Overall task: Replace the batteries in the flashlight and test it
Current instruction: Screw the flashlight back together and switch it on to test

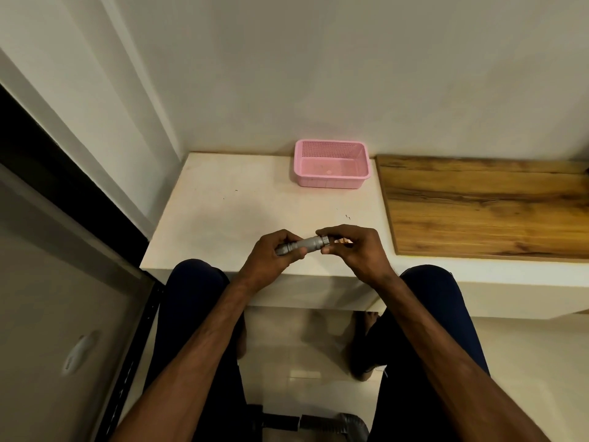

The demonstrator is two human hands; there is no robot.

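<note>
A small grey metal flashlight (306,245) lies almost level between both hands, just above the near edge of the white table (229,212). My left hand (271,253) grips its left end, fingers curled round the body. My right hand (353,247) pinches the right end between thumb and fingers, hiding that tip. No loose batteries show in view.
A pink plastic basket (331,145) stands at the back of the table against the wall. A wooden board (484,205) lies to the right. My knees sit under the table's front edge. A dark frame runs along the left.
</note>
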